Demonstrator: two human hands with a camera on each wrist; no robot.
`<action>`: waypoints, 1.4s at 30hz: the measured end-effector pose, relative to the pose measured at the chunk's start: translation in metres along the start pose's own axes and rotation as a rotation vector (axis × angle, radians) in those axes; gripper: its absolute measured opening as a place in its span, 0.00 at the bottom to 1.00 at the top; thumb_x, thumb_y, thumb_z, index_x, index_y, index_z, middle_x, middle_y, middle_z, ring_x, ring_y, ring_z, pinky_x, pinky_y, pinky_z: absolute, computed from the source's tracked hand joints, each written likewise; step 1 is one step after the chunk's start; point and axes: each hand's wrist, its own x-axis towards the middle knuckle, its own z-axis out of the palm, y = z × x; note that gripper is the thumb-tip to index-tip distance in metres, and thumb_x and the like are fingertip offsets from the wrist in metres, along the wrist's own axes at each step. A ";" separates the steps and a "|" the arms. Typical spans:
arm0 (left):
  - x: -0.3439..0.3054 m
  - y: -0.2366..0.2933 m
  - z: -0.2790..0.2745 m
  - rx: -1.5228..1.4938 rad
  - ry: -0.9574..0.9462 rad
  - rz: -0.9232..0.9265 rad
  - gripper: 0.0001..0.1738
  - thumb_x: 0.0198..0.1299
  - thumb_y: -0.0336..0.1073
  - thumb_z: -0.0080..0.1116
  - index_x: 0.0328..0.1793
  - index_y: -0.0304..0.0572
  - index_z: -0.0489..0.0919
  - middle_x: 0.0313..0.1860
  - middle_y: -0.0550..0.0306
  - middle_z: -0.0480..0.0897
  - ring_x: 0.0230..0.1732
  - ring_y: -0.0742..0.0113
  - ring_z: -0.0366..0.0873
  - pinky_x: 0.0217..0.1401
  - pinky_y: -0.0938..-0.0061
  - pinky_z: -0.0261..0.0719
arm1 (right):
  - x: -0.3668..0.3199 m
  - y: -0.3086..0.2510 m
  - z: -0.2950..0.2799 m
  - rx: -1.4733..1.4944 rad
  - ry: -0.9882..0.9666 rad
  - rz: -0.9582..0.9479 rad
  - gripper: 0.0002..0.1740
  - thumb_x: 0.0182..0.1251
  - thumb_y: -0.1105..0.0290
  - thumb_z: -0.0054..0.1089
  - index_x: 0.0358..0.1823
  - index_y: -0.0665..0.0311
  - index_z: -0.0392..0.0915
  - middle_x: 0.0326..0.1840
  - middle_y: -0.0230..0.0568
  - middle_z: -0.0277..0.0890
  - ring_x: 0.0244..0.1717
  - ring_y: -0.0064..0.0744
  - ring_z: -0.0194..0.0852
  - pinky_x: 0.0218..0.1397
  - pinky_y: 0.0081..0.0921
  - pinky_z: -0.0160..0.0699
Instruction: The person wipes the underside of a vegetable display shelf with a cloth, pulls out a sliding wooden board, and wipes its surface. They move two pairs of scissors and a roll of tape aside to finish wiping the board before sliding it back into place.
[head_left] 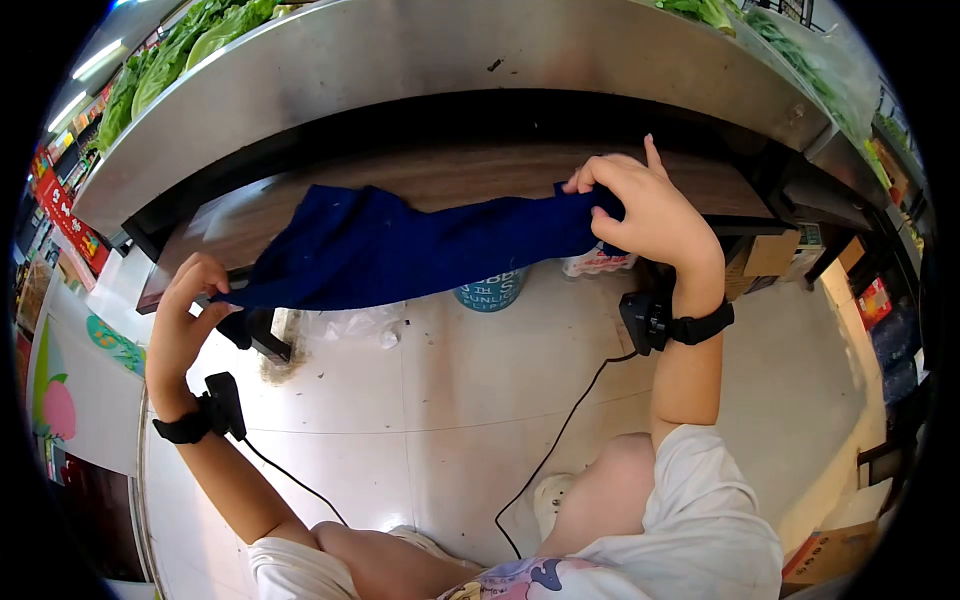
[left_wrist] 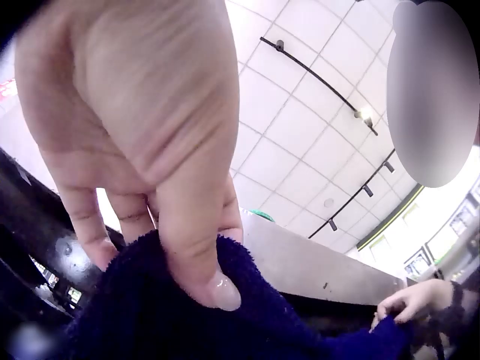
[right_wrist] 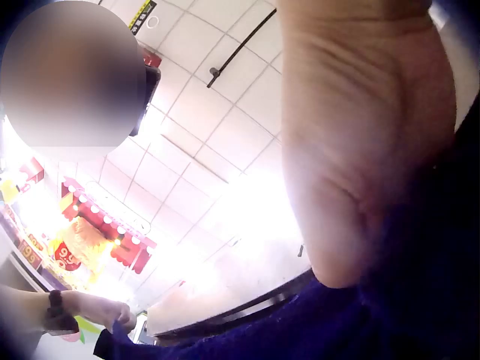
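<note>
A dark blue cloth [head_left: 390, 245] hangs stretched between both hands above a brown wooden shelf. At its left corner the left hand [head_left: 185, 310] pinches the edge between thumb and fingers; the left wrist view shows the thumb pressed on the fuzzy cloth [left_wrist: 195, 315]. The right hand [head_left: 655, 210] grips the other end, its index finger and thumb curled round the fabric and one finger raised. In the right wrist view the palm [right_wrist: 360, 150] covers much of the cloth, and its fingertips are hidden.
The wooden shelf [head_left: 470, 170] lies under a metal counter edge [head_left: 450, 55] with leafy greens [head_left: 180, 70] on top. Below are a teal bucket [head_left: 492, 292], a clear plastic bag [head_left: 360, 325] and cardboard boxes [head_left: 770, 255]. Black cables run from both wrist cameras.
</note>
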 end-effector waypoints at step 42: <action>0.019 0.022 0.033 -0.110 -0.044 0.168 0.15 0.37 0.14 0.56 0.30 0.36 0.68 0.37 0.54 0.72 0.40 0.60 0.74 0.46 0.73 0.73 | 0.031 -0.013 0.017 -0.166 0.193 -0.195 0.12 0.60 0.68 0.54 0.44 0.58 0.83 0.47 0.36 0.80 0.50 0.36 0.74 0.55 0.33 0.72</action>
